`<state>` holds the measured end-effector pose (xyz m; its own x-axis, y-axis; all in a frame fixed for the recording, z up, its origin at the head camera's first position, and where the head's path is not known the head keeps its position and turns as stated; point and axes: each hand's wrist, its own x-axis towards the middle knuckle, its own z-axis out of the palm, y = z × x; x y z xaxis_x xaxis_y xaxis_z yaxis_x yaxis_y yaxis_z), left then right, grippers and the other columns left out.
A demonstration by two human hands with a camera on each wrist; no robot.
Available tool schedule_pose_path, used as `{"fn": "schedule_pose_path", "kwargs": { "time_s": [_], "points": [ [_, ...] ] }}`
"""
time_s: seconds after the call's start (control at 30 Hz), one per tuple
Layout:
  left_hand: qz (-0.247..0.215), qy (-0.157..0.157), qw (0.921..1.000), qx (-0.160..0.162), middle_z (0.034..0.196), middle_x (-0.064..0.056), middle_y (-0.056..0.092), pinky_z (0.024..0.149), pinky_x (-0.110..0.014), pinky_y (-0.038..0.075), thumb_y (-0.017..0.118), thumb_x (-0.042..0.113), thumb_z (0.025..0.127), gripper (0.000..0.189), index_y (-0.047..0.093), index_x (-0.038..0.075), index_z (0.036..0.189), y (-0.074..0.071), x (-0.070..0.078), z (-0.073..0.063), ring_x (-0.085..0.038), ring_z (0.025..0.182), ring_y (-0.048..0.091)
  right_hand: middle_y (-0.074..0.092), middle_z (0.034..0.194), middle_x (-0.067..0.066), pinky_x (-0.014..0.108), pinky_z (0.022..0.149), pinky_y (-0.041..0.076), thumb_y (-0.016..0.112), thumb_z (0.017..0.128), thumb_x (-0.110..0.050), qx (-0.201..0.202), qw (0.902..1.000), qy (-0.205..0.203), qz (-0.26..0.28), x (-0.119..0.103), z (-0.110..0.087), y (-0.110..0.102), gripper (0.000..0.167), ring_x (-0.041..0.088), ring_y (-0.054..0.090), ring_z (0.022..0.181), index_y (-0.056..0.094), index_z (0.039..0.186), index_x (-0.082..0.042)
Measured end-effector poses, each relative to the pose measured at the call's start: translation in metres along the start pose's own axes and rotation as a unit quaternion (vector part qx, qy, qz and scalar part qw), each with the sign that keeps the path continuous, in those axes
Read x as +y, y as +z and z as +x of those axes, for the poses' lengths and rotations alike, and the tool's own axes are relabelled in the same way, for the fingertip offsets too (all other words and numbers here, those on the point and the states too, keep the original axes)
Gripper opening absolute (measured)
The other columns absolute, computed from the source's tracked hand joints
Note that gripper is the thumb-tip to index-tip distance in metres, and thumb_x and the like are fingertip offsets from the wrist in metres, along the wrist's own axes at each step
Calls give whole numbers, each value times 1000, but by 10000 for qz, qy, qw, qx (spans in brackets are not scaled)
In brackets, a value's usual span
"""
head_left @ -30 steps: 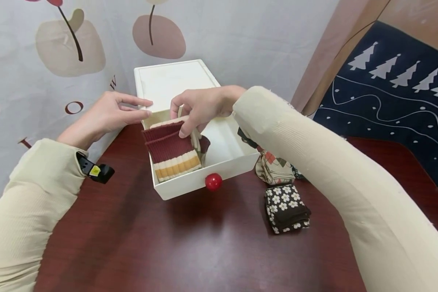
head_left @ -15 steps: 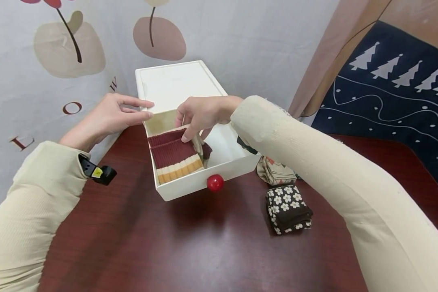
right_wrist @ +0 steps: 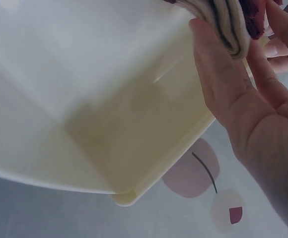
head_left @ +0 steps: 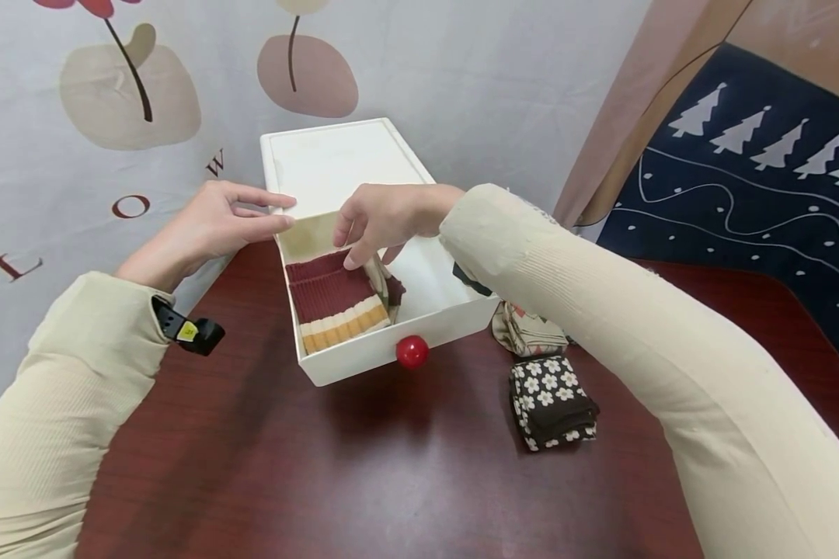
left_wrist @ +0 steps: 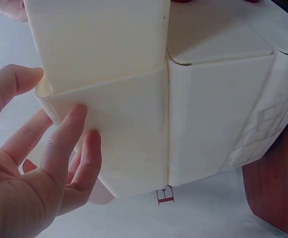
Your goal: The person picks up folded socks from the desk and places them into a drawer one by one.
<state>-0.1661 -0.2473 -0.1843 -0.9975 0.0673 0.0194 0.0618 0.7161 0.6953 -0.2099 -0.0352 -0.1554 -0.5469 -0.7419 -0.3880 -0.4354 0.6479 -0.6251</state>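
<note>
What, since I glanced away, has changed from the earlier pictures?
The striped socks have settled lower in the drawer, their left edge now inside its rim; the right hand followed them down. Nothing was visibly let go. The left hand stays on the white box; the flowered socks stay put.

Prob. home rm, w/ printed hanging cloth, reddish tbl.

At the right hand's fingers the socks lie in the left of the drawer, the knob before them, the box behind, and rightward on the table a bundle with perhaps one more behind, half under the sleeve.
</note>
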Motion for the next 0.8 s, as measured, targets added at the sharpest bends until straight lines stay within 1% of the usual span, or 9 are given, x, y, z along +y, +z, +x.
{"fn": "schedule_pose_path", "kwargs": {
  "time_s": [0.1,0.2,0.27,0.33,0.47,0.53,0.6,0.67,0.8],
  "points": [
    [15,27,10000,-21,128,-20,42,85,-49,37,62,36,81,53,53,5,123,0,0,1,-35,111,45,54,116,3,31,75,47,63,83,-15,94,9999,-27,-53,-1,-5,-2,34,14,53,98,53,115,-8],
    [15,25,10000,-50,128,-20,42,85,-50,37,62,36,82,53,53,5,124,0,0,1,-35,111,44,54,114,2,31,76,47,62,84,-16,254,9995,-164,-131,-1,-10,-2,35,13,52,99,53,117,-8],
    [29,19,10000,-72,128,-19,42,85,-50,37,61,37,82,53,52,6,124,0,-1,1,-36,111,44,55,112,2,28,76,46,62,84,-17,464,9979,-362,-271,0,-15,0,34,12,51,99,54,116,-7],
    [43,19,10000,-64,127,-19,43,84,-47,38,62,37,82,53,53,6,124,-1,-2,1,-35,110,45,56,109,2,25,76,45,62,84,-15,725,9948,-615,-367,1,-21,3,32,11,52,97,56,113,-6],
    [69,14,10000,-60,128,-18,42,83,-44,38,62,38,81,53,53,7,124,-2,-4,2,-33,110,46,60,100,3,22,77,43,62,83,-11,1301,9850,-1074,-359,6,-36,8,23,12,56,92,60,105,-3],
    [79,1,9999,-66,130,-17,41,83,-44,38,61,38,82,54,52,7,125,-3,-6,1,-33,111,46,61,97,5,22,77,44,62,82,-8,1545,9800,-1228,-237,9,-46,9,19,14,59,88,62,101,-3],
    [64,-15,10000,-69,130,-17,40,84,-44,37,61,38,82,54,52,7,125,-4,-7,1,-33,111,46,62,95,5,23,77,45,62,82,-7,1784,9747,-1323,-243,15,-56,11,16,14,60,86,62,97,-3],
    [73,-25,10000,-62,129,-17,41,83,-41,38,61,38,81,54,51,8,125,-4,-7,0,-32,110,46,63,93,4,23,75,45,62,81,-8,2049,9677,-1439,-305,22,-70,12,14,13,61,83,63,95,-3],
    [95,1,10000,-23,127,-16,44,77,-29,40,62,38,81,53,53,8,124,-5,-8,0,-30,107,49,63,92,6,26,76,46,62,82,-7,2492,9532,-1698,-224,42,-99,12,15,13,61,82,63,96,-1]
  ]
}}
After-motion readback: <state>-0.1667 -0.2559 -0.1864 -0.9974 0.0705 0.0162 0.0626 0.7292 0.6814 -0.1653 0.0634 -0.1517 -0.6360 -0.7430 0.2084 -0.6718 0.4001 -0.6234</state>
